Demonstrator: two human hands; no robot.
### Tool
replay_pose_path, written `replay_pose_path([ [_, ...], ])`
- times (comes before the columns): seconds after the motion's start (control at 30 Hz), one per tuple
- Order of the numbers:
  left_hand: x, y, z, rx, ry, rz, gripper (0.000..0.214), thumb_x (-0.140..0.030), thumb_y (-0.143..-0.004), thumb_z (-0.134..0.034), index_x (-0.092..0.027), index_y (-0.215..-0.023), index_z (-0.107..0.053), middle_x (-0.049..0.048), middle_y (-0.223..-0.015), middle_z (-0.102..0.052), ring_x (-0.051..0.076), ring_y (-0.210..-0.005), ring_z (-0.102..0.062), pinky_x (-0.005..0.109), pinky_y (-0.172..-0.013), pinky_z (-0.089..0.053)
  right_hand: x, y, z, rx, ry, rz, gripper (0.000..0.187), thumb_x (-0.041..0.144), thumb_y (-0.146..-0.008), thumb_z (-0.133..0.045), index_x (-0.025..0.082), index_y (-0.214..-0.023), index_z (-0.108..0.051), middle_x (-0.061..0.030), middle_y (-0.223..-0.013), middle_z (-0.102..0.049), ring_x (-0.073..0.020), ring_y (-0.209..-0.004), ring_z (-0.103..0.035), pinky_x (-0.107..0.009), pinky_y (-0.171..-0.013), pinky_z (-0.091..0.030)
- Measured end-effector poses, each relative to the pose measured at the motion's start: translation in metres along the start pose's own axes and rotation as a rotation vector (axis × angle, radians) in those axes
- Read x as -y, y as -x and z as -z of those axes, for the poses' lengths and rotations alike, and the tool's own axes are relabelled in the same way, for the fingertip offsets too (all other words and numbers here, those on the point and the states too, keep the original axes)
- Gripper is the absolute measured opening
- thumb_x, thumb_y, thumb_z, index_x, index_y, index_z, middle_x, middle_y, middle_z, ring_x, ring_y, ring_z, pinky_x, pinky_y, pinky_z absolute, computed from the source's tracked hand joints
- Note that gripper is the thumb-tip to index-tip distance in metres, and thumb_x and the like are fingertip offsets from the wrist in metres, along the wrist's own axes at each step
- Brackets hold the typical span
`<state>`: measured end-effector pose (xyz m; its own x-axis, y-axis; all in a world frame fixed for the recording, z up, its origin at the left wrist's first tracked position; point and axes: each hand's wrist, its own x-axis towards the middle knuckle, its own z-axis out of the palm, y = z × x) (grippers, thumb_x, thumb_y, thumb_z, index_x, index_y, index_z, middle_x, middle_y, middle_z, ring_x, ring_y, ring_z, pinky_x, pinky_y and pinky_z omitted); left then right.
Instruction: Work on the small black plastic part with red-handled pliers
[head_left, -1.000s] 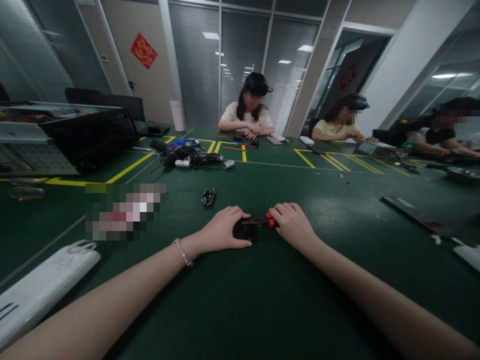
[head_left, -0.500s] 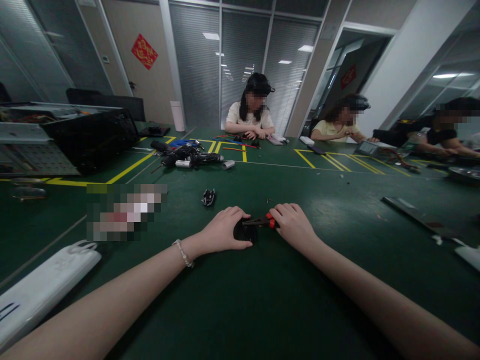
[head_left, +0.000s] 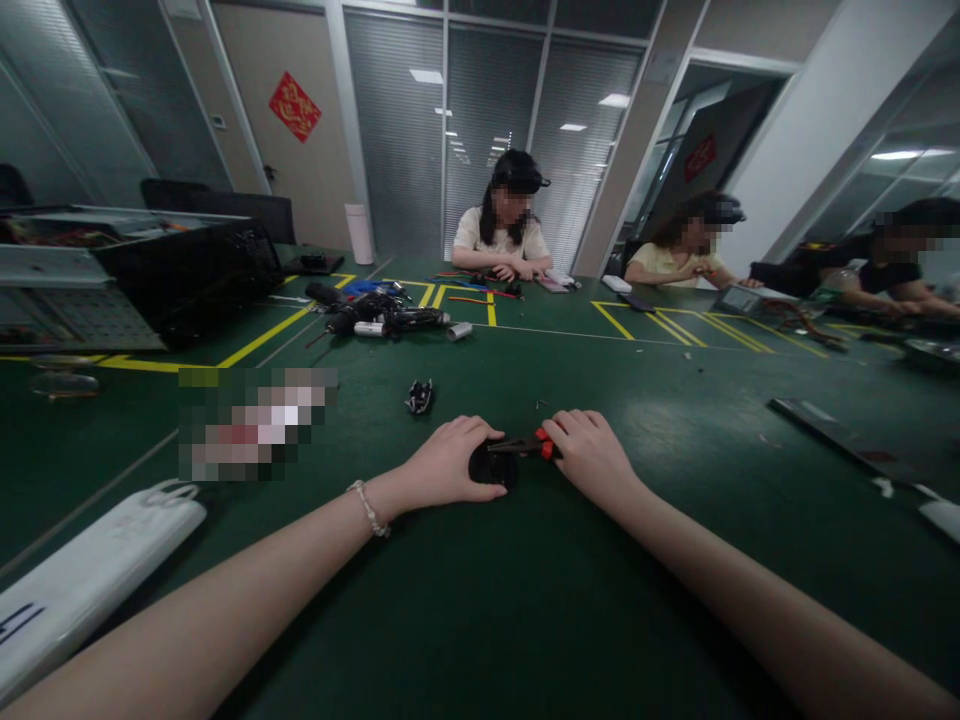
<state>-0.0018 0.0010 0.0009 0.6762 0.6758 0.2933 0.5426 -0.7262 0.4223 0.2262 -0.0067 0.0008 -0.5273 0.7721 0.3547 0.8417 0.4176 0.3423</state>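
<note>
My left hand (head_left: 454, 462) is closed around the left side of a small black part (head_left: 495, 474), which rests on the green table (head_left: 480, 620). Its exact kind is too dark to make out. My right hand (head_left: 592, 450) grips pliers by their red handles (head_left: 545, 444). The dark jaws (head_left: 512, 447) of these pliers point left and lie over the top of the black part; whether they pinch it I cannot tell. Beyond my left hand sits a small black and silver part (head_left: 420, 397). A few tiny screw-like bits (head_left: 541, 404) lie past the plier jaws.
A white case-like object (head_left: 97, 580) lies by my left forearm. Farther off are a pile of black cables and parts (head_left: 375, 310), a computer case (head_left: 187, 285) and a silver cylinder (head_left: 460, 331). A flat dark panel (head_left: 832, 435) is at right. Several people sit across the table.
The view has shifted very slightly. Both hands, the pliers and the black part keep nearly the same places and grips.
</note>
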Motion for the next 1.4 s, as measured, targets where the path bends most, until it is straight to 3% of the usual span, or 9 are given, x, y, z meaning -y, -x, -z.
replay_pose_path([
  [1.4,-0.0008,0.0003,0.0026,0.029,0.057,0.051,0.062,-0.051,-0.064,-0.063,-0.023,-0.116,-0.044,0.0059,-0.107,-0.049,0.025,-0.098,-0.047,0.039,-0.084,-0.038,-0.001,-0.0003,0.0005,0.004,-0.003,0.015,0.029,0.015,-0.067,-0.056,0.015,-0.096,-0.055,-0.008,-0.091,-0.058,-0.021,-0.084,-0.05,-0.033,-0.074,-0.031],
])
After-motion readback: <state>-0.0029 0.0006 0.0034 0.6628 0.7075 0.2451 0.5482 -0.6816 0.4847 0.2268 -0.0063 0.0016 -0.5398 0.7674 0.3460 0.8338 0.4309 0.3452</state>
